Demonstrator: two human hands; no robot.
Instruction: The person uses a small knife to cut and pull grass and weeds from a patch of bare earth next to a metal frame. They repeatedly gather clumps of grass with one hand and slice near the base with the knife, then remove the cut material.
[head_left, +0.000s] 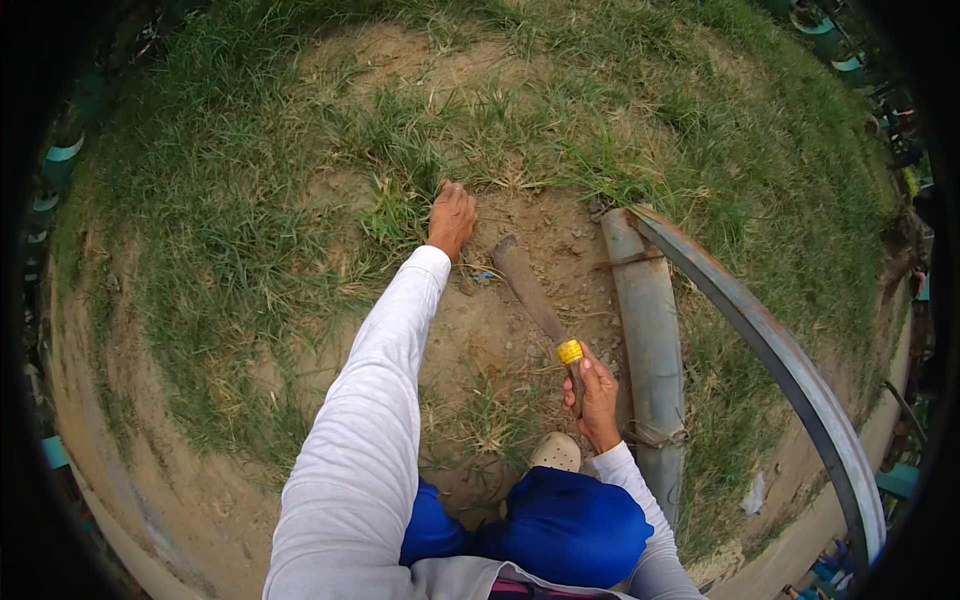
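My right hand (596, 397) is wrapped around the handle of a machete (529, 289). Yellow binding circles the handle where it meets the blade. The dull, brownish blade points forward and leftward, over bare soil. Ahead and to the left, my left hand (452, 217) reaches down to the edge of a grass clump (397, 206). Its fingers are curled and partly hidden, so I cannot see whether they hold any grass. A small blue scrap (484, 277) lies on the soil just behind that hand.
At the right, a grey metal pipe (649, 330) lies along the ground, with a long metal channel (765, 330) beside it, curving off to the lower right. Patchy grass (225, 225) surrounds the bare soil. A beige clog (556, 453) shows by my knee. Something whitish (754, 493) lies farther right.
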